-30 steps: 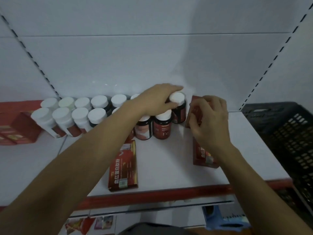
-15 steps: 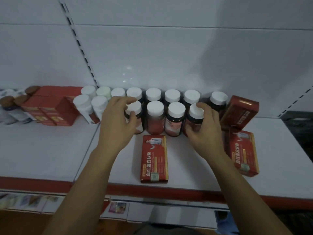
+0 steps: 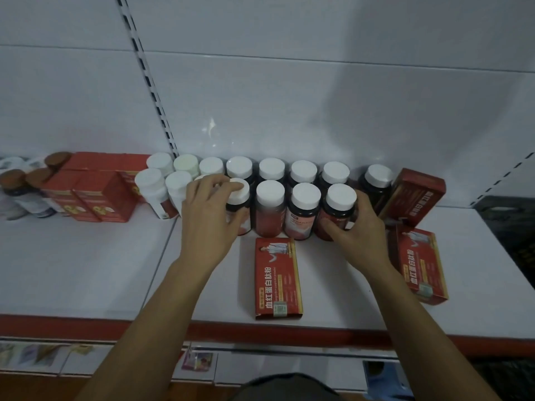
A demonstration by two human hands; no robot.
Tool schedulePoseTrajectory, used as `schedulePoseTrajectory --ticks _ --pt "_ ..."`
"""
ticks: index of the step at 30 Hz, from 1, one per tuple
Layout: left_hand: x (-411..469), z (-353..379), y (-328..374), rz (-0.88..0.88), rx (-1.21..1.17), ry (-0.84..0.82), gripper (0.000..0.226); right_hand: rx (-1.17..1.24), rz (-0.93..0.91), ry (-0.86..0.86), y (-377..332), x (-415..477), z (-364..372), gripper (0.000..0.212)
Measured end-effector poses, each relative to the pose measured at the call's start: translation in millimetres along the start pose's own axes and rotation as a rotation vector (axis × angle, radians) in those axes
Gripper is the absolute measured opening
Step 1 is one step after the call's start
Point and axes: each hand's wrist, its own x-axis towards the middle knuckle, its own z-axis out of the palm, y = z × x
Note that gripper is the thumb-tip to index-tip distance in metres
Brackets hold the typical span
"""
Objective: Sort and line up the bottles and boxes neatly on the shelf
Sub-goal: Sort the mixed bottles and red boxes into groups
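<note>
a white panel wall [image 3: 289, 96] backs the white shelf [image 3: 72, 270], split by a slotted upright [image 3: 150, 91], with a second upright [image 3: 503, 175] at far right. the shelf's front edge [image 3: 86, 325] is red. a black crate [image 3: 509, 227] stands at its right end. dim light, a small glare [image 3: 211, 125] on the wall

About fifteen white-capped bottles [image 3: 270, 209]; three brown-capped bottles [image 3: 11, 183]; at least six red boxes [image 3: 278, 277].
</note>
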Motion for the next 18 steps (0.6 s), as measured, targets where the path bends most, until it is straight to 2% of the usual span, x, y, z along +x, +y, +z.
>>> schedulePoseTrajectory --ticks 6,10,14,16,18 --pt "-8 7 -5 0.041 -0.019 0.038 0.045 -0.013 0.012 0.024 2 -4 7 0.08" --pt "-13 -1 -9 0.08 -0.18 0.047 0.046 -0.01 0.021 0.029 4 -7 9 0.083" --pt "-19 -19 -26 0.021 -0.268 0.211 0.045 -0.05 0.029 0.123 1 -16 12 0.088" --pt "-22 -31 -46 -0.036 -0.271 0.323 0.043 -0.182 -0.069 0.242 -11 -25 13 0.081" --pt "-20 -37 -73 -0.177 -0.28 0.374 0.048 -0.332 -0.262 0.3 -34 -32 17 0.068"
